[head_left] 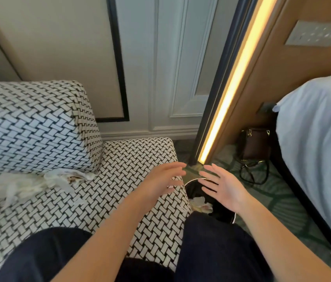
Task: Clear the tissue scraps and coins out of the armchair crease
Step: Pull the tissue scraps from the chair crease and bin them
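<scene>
While both hands hover over bin (224, 211), left hand (160, 181) and right hand (220, 185) splayed, holding nothing; tissue scraps (30, 185) sit in armchair (132, 169) crease.

The armchair seat (136, 159) is that black-and-white woven fabric. A messy heap of tissue scraps (28, 184) sits on it at the left, right along the crease under the back cushion (28, 127). On the green patterned carpet (282, 200) there's a black bin (227, 212) just beside the seat's corner, plus a brown handbag (256, 143) with its strap trailing.
</scene>
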Tool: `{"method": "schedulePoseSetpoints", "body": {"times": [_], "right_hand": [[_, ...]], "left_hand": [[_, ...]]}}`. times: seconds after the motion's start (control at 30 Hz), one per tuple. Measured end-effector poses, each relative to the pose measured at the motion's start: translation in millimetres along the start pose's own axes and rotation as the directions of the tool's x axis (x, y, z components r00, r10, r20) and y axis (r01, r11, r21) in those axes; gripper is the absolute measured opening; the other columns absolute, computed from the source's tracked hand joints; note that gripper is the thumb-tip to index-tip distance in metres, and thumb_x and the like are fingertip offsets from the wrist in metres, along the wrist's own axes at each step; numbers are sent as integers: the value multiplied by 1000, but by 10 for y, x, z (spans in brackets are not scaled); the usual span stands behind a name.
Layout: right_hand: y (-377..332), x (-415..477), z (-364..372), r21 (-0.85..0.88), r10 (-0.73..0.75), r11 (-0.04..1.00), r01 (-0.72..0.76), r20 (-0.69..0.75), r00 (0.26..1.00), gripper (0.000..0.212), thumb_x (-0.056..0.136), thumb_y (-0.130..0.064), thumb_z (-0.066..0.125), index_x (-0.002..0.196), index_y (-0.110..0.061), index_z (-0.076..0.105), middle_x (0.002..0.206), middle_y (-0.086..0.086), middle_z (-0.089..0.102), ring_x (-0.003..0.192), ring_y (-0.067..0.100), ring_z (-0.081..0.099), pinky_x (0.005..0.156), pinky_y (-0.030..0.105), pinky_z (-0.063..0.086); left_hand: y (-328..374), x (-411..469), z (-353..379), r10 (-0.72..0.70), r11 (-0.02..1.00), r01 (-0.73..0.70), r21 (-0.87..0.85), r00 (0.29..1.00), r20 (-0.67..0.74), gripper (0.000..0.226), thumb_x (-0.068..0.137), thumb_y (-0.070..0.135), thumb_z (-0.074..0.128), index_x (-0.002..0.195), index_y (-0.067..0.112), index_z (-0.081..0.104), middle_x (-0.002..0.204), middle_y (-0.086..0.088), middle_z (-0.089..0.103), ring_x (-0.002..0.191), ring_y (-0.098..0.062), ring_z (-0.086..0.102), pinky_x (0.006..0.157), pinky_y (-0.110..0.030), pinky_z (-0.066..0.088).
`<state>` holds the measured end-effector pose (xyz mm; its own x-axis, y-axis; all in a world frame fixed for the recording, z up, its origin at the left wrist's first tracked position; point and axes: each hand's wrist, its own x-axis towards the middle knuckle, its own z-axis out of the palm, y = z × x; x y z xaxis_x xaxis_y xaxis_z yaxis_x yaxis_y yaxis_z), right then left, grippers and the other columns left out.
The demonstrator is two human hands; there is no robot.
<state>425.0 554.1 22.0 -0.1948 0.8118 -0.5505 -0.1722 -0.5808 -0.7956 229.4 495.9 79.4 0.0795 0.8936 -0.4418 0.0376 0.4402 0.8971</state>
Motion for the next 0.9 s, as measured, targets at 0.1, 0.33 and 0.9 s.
{"method": "schedulePoseSetpoints", "body": {"times": [0.1,0.33,0.9], "right_hand": [[-167,-200,433,-68,-85,994,90,67,994,35,96,-27,48,127,-13,54,125,8,61,112,24,59,103,40,42],[-247,-645,1728,-165,-151,965,203,283,947,31,90,-25,57,118,-12,61,113,7,69,105,23,65,95,39,49],[1401,-944,4213,-591,57,691,415,617,785,22,95,-23,52,114,-20,63,120,-4,62,113,13,56,100,33,43]], "left_hand": [[30,-358,-322,79,996,-81,-37,996,-52,25,94,29,54,117,28,62,115,7,66,105,-13,63,98,-36,46],[-99,-1300,-1294,197,966,-237,-100,933,-302,22,94,27,51,110,27,67,108,7,70,103,-15,65,100,-39,45],[-1605,-2903,-2736,-180,908,-203,-366,600,-780,19,92,18,54,106,22,67,107,4,71,101,-19,65,95,-37,47]]}}
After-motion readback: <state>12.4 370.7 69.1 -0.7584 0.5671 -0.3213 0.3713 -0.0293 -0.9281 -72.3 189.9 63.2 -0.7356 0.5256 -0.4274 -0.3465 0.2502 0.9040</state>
